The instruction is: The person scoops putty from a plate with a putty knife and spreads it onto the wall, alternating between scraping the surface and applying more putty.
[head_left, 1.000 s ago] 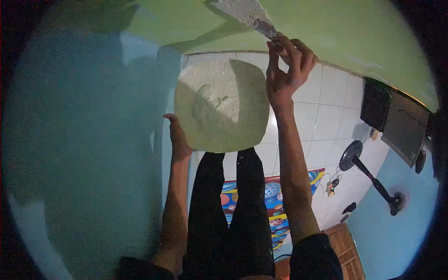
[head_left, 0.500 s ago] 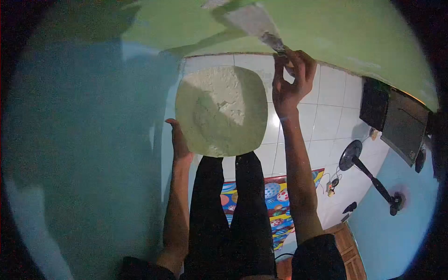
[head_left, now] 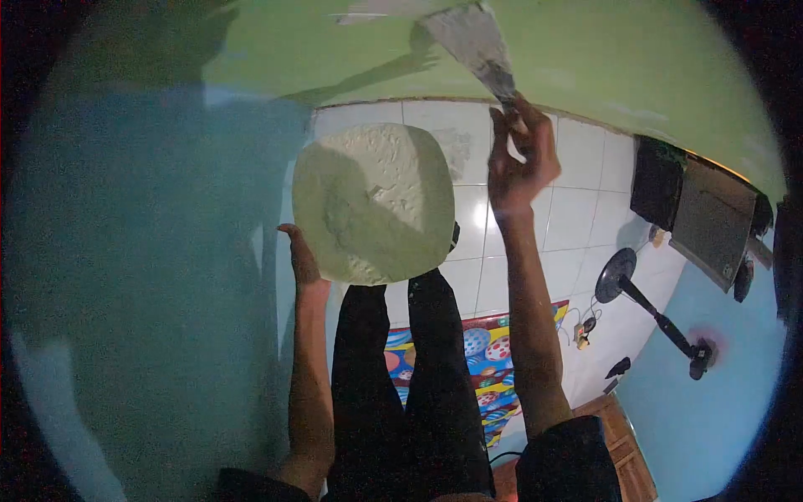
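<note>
My left hand (head_left: 303, 259) supports a rounded square plate (head_left: 442, 230) from its lower left, thumb sticking out past the edge and the other fingers hidden underneath. Pale, wet-looking putty (head_left: 391, 159) is spread over the plate, rough and ridged toward the top. In my right hand (head_left: 527, 167) is a putty knife (head_left: 475, 48), pinched by its handle. Its wide blade, smeared with grey-white residue, points up and left and overlaps the green wall (head_left: 585, 50) in this view. A whitish patch (head_left: 389, 8) shows on that wall left of the blade tip.
A blue-green wall (head_left: 167, 251) rises close on my left. White floor tiles (head_left: 577, 217) lie below, with a colourful mat (head_left: 493, 351) by my legs. To the right stand a black fan (head_left: 657, 314) and a dark speaker-like box (head_left: 715, 217); a wooden door (head_left: 623, 448) is at lower right.
The putty knife has dropped slightly in view, its blade turned more upright, and more of the whitish wall patch shows. The plate and my left hand have shifted left in view.
</note>
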Action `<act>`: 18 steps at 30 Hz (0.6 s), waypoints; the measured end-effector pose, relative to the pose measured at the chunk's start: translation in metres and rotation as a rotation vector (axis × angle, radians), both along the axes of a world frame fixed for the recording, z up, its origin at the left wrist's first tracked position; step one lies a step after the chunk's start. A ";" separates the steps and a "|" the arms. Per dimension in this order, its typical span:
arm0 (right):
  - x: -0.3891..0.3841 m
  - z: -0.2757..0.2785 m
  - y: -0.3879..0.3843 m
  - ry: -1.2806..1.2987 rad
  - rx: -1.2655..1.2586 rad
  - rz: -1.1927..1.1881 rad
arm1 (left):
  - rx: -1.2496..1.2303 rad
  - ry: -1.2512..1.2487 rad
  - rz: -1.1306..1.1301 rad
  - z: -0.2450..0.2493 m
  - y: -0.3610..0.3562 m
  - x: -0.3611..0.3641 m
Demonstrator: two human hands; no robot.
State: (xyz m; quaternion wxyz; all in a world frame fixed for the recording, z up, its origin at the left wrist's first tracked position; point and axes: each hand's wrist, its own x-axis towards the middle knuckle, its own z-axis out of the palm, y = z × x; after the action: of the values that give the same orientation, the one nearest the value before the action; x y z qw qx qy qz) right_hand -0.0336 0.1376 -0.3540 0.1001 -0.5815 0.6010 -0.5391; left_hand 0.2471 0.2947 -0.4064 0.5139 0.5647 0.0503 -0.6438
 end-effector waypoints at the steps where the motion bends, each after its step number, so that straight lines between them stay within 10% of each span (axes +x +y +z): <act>1: -0.004 0.002 0.007 0.048 0.022 0.017 | 0.016 -0.050 -0.039 0.002 0.000 -0.001; 8: 0.033 0.043 0.003 0.319 -0.061 0.293 | 0.114 -0.144 -0.067 0.020 -0.004 -0.011; 18: -0.012 0.028 0.010 0.273 0.029 0.017 | 0.042 -0.133 -0.083 0.004 0.013 0.004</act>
State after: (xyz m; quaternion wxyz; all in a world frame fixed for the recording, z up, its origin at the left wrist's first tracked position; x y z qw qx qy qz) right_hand -0.0456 0.1480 -0.3257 0.0304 -0.6531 0.6117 -0.4453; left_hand 0.2512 0.3078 -0.4019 0.4768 0.6187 0.0061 -0.6244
